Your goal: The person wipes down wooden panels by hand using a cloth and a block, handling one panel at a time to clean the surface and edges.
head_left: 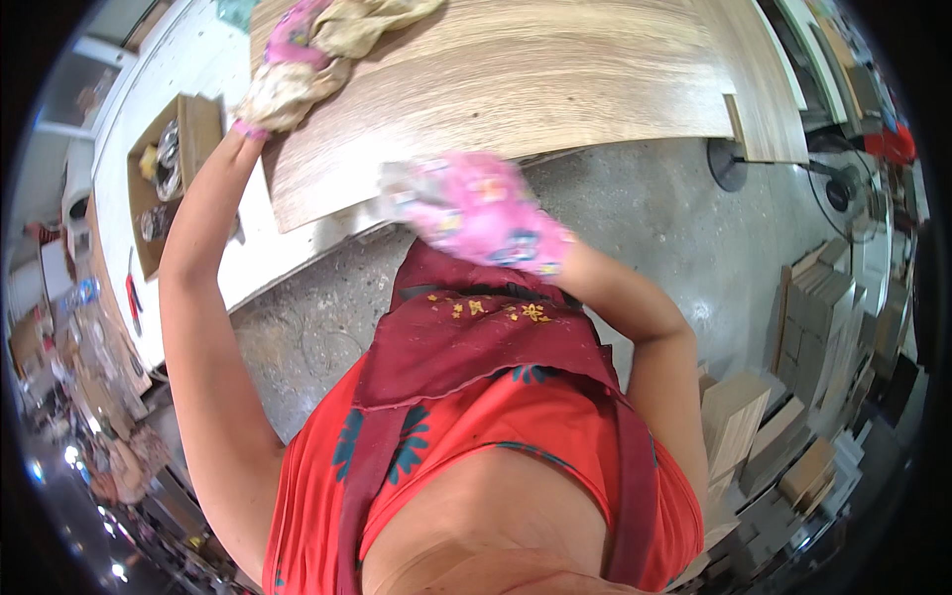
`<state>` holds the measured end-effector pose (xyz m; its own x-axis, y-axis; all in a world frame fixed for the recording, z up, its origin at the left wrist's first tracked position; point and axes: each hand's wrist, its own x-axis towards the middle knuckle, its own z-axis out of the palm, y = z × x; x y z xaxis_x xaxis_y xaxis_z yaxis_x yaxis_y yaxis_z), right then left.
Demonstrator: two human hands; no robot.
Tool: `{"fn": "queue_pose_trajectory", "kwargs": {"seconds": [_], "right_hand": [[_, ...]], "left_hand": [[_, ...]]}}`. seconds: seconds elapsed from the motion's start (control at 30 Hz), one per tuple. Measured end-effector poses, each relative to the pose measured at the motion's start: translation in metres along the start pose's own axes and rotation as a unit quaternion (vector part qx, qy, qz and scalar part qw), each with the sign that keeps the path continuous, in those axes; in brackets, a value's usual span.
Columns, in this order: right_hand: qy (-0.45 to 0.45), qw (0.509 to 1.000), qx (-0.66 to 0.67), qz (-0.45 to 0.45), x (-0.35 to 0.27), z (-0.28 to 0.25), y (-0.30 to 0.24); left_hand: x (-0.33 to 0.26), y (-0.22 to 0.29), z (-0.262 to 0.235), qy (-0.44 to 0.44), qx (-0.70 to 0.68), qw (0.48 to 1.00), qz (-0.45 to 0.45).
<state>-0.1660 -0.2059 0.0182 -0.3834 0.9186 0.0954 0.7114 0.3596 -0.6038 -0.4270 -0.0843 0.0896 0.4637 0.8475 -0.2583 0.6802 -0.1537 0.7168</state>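
Note:
A large pale wood-grain panel (516, 79) lies flat on a white worktable (188, 59). My left hand (288, 74), in a worn pink and beige glove, is stretched out onto the panel's left part and presses a crumpled yellowish rag (372, 25) against the wood. My right hand (476, 208), in a pink patterned glove, is blurred and hovers at the panel's near edge, close to my chest. Whether it holds anything cannot be made out.
An open cardboard box (164, 178) with small items sits on the white table to the left. A fan on a round base (734, 164) stands on the grey concrete floor at right. Stacks of cut wood boards (823, 317) lie to the right. Clutter fills the left floor.

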Motion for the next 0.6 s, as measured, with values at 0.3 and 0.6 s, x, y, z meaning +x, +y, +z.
{"fn": "queue_pose_trajectory", "kwargs": {"seconds": [0.3, 0.6], "right_hand": [[0.401, 0.812, -0.214, 0.366, -0.235, -0.129, 0.206], [0.681, 0.594, 0.391, 0.173, -0.123, -0.128, 0.209]], "left_hand": [[0.003, 0.052, 0.006, -0.097, -0.069, 0.963, -0.24], [0.107, 0.048, 0.127, -0.108, 0.25, 0.732, 0.624]]}}
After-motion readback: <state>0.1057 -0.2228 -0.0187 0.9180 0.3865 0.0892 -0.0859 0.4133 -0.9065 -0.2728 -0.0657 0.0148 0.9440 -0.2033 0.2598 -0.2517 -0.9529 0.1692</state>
